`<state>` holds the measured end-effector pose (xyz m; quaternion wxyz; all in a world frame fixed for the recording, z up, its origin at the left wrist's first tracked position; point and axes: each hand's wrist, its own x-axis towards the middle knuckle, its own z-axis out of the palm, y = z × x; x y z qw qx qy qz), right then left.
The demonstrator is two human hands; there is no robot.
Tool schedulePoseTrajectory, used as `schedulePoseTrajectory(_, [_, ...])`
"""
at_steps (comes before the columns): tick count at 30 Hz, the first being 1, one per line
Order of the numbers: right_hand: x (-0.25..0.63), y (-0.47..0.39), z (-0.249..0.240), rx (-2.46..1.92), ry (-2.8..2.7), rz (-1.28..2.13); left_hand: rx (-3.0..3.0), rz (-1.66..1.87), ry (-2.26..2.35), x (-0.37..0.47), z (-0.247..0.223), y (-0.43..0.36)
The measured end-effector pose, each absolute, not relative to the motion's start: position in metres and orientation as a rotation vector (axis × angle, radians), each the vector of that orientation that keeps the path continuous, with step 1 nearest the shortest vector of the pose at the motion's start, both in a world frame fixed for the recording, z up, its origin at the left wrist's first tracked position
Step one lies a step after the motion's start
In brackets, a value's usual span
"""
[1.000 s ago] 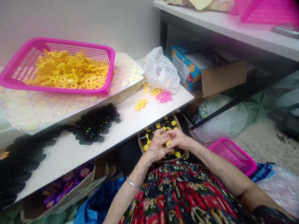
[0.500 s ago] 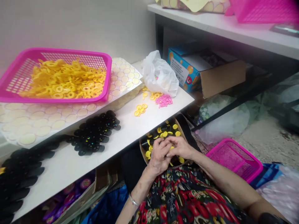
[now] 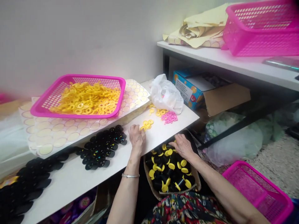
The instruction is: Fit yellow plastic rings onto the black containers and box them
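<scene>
Fingers of the left hand (image 3: 137,137) bend down over the white tabletop (image 3: 123,161), close together, right beside a small cluster of yellow ring-shaped pieces (image 3: 147,124); whether they pinch one is unclear. The right hand's (image 3: 183,145) fingers curl at the far edge of an open carton (image 3: 161,196) of black cylinders with yellow caps (image 3: 171,166), their grip impossible to tell. Pink beads (image 3: 169,117) lie near a white plastic bag (image 3: 167,95).

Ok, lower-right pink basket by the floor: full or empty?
The lower-right pink basket looks empty: its bare mesh bottom shows, with nothing visible inside. Its lowest corner is slightly blurred.
</scene>
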<state>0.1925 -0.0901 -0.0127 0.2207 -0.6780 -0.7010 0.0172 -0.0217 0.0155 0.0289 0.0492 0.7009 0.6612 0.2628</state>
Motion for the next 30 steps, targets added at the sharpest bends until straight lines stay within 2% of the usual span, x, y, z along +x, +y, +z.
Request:
schedulePoseTrajectory(6, [0.211, -0.09, -0.007, -1.641, -1.734, 0.002, 2.158, 0.793, 2.444, -0.057, 0.05, 0.008])
schedulePoseTrajectory(11, [0.212, -0.07, 0.001, -1.601, -1.706, -0.038, 2.223, 0.976, 2.546, -0.098, 0.104, 0.049])
schedulePoseTrajectory(17, [0.208, -0.058, 0.003, -1.581, -1.673, 0.061, 2.294, 0.659, 2.606, -0.113, 0.165, 0.092])
schedulePoseTrajectory(20, [0.207, -0.06, 0.002, -1.608, -1.708, 0.113, 2.393, 0.458, 2.561, -0.116, 0.162, 0.096])
schedulePoseTrajectory(26, [0.213, -0.057, -0.005, -1.623, -1.746, 0.116, 2.456, 0.269, 2.455, -0.128, 0.129, 0.068])
schedulePoseTrajectory(30, [0.208, -0.051, -0.005, -1.606, -1.749, 0.086, 2.461, 0.013, 2.289, -0.127, 0.11, 0.054])
